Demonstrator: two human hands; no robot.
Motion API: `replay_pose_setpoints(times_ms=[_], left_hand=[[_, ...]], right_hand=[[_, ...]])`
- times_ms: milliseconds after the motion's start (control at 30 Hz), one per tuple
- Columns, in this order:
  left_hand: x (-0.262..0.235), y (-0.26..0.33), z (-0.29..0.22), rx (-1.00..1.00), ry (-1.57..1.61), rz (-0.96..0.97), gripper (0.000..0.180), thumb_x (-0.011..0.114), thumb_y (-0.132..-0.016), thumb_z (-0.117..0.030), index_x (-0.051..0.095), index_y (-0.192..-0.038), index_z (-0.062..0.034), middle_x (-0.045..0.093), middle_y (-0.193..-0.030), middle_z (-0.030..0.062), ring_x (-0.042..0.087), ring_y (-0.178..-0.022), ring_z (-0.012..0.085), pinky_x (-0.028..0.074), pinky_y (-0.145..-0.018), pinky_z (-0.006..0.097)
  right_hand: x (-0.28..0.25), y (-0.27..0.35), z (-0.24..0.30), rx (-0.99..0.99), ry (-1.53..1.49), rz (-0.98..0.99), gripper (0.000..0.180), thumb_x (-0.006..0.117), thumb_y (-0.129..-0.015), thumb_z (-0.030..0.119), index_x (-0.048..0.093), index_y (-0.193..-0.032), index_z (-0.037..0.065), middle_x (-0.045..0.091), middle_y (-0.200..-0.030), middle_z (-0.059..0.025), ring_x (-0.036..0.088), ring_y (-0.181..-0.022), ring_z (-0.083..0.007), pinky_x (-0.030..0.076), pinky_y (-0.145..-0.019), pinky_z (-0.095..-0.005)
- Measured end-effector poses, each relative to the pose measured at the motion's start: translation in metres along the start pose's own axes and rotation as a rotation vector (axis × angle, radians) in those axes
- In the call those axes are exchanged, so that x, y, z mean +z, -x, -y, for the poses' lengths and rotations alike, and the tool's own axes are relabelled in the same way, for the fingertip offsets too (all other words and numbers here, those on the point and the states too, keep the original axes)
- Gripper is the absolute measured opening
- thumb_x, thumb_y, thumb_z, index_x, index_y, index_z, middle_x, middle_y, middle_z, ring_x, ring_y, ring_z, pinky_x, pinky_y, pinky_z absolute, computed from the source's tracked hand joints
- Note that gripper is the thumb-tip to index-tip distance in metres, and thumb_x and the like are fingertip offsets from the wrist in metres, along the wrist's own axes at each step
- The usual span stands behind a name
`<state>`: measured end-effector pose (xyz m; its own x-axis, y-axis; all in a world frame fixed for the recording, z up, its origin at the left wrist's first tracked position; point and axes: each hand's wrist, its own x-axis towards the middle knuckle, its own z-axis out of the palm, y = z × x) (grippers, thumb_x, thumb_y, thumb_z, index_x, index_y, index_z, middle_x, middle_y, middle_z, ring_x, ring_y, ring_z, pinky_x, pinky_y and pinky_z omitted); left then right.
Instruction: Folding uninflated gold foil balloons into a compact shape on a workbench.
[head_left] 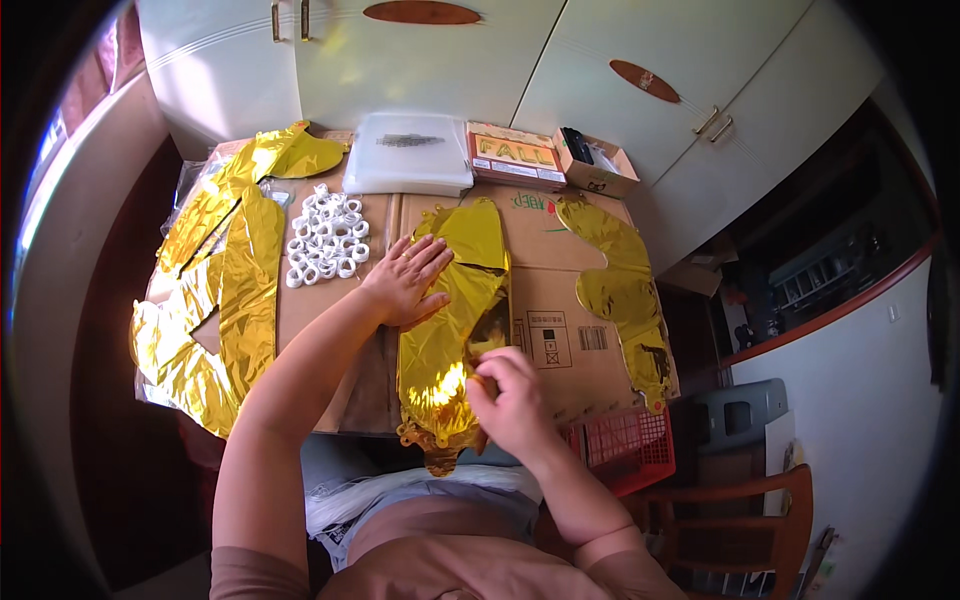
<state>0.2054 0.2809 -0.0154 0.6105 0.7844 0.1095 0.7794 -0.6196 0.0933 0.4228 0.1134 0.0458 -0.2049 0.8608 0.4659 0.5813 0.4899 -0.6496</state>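
Observation:
A flat gold foil balloon [440, 350] lies lengthwise in front of me, its lower end hanging over the table's near edge. Spread flat across its upper left part is my left hand [405, 282], open, with a ring on one finger. My right hand [508, 398] is curled at the balloon's right edge, thumb and fingers pinched on the foil; the fingertips are partly hidden. More gold foil balloons [250, 275] lie overlapping at the left. Another flat, curved foil balloon [615, 285] rests at the right.
Cardboard [555, 285] covers the table. Small white ribbon rolls [328, 235] sit left of the middle. Along the back stand a stack of clear plastic bags [405, 165], a flat orange package [515, 155] and a small box [600, 180]. A red basket [655, 450] and wooden chair [795, 520] are at lower right.

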Motion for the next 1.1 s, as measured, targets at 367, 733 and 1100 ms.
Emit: replay_pose_setpoints(times_ms=[367, 733, 1100], left_hand=[[0.001, 0.000, 0.002, 0.013, 0.012, -0.055, 0.079, 0.038, -0.099, -0.059, 0.029, -0.156, -0.0054, 0.031, -0.161, 0.0165, 0.022, -0.152, 0.0307, 0.010, -0.124, 0.049], [0.000, -0.001, 0.003, 0.030, 0.023, -0.070, 0.077, 0.038, -0.099, -0.057, 0.032, -0.155, -0.0051, 0.030, -0.161, 0.0187, 0.023, -0.151, 0.0324, 0.013, -0.123, 0.050], [0.005, 0.000, 0.004, 0.076, -0.024, -0.188, 0.074, 0.042, -0.098, -0.056, 0.038, -0.151, -0.0036, 0.035, -0.157, 0.0209, 0.026, -0.150, 0.0341, 0.016, -0.123, 0.052]], right_hand=[[0.053, 0.001, 0.000, -0.066, 0.156, 0.101, 0.018, 0.074, -0.082, 0.019, 0.062, -0.081, 0.006, 0.061, -0.086, -0.0093, 0.061, -0.083, -0.0314, 0.046, -0.077, -0.0454], [0.038, 0.008, -0.029, -0.214, 0.067, 0.176, 0.016, 0.071, -0.087, 0.018, 0.063, -0.094, 0.006, 0.067, -0.102, -0.0104, 0.065, -0.099, -0.0305, 0.047, -0.094, -0.0446], [0.032, 0.008, -0.046, -0.288, -0.052, 0.222, 0.015, 0.077, -0.081, 0.009, 0.068, -0.092, 0.006, 0.072, -0.103, -0.0099, 0.069, -0.106, -0.0284, 0.050, -0.099, -0.0458]])
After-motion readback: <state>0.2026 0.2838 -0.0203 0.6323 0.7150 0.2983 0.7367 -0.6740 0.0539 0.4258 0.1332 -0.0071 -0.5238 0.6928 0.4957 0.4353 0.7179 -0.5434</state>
